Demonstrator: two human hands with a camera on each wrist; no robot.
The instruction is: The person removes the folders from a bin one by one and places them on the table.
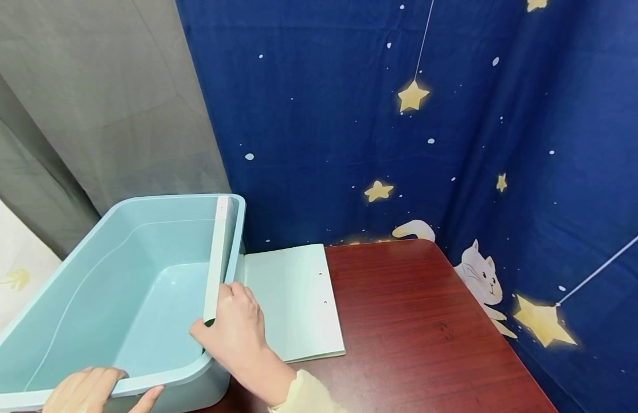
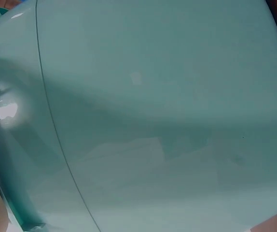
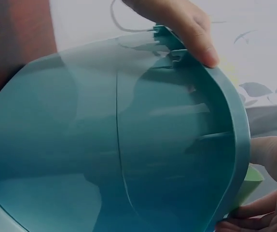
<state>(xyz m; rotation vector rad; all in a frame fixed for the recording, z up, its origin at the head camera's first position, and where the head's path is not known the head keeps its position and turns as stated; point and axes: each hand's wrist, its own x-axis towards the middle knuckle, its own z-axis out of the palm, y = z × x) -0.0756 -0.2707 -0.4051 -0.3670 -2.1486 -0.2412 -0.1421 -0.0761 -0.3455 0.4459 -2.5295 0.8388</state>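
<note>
A light blue plastic tub (image 1: 159, 241) stands at the left of the table. Its near rim is gripped by my left hand (image 1: 89, 390), fingers over the inside and thumb outside. My right hand (image 1: 241, 330) holds the near end of a pale green folder (image 1: 215, 264), which stands on edge along the tub's inner right wall, spine up. In the right wrist view, the folder's edge (image 3: 249, 186) shows between the right hand's thumb and fingers beside the rim. The left wrist view shows mostly the tub's outer wall (image 2: 153, 87).
A flat pale green folder (image 1: 298, 304) with two punched holes lies right beside the tub on the red-brown table (image 1: 401, 321). Behind hang a dark blue curtain (image 1: 324, 115) with stars and a grey curtain (image 1: 102, 86).
</note>
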